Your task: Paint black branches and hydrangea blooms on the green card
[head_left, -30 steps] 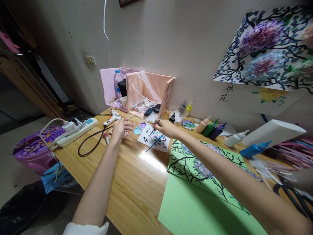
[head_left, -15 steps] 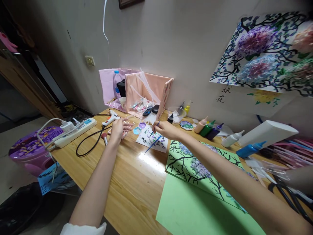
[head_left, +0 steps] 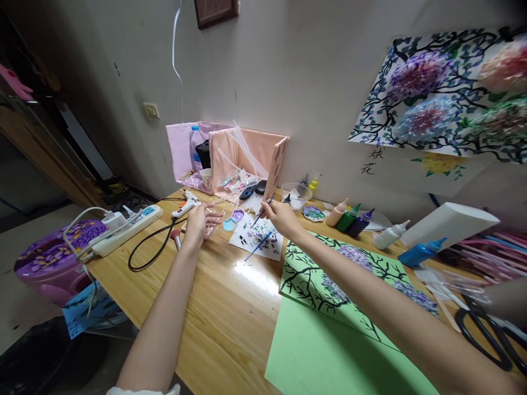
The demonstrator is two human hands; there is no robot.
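Note:
In my right hand (head_left: 283, 217) is a thin blue paintbrush (head_left: 261, 214), its tip pointing down over a paint-stained white sheet (head_left: 242, 249). A second blue paintbrush (head_left: 258, 246) lies across that sheet. My left hand (head_left: 202, 221) rests on the table with its fingers spread, over some clear plastic wrapping (head_left: 211, 232). Just right of it sit a small blue paint dish (head_left: 229, 224) and a purple one (head_left: 238, 215). Under my right forearm lies a green sheet (head_left: 302, 289) painted with black branches and purple flowers.
A glue gun (head_left: 189, 204), a pink-tipped brush (head_left: 176, 237) and a power strip (head_left: 127, 231) occupy the table's left. Paint bottles (head_left: 345, 219) line the back right, near a flower-shaped palette (head_left: 313, 213). Black-handled scissors (head_left: 486, 334) lie far right. A peach fabric box (head_left: 247, 151) stands behind.
My right hand has lifted slightly and shifted right with the paintbrush, which now slants more. My left hand stays in about the same place. The camera view has tilted a little.

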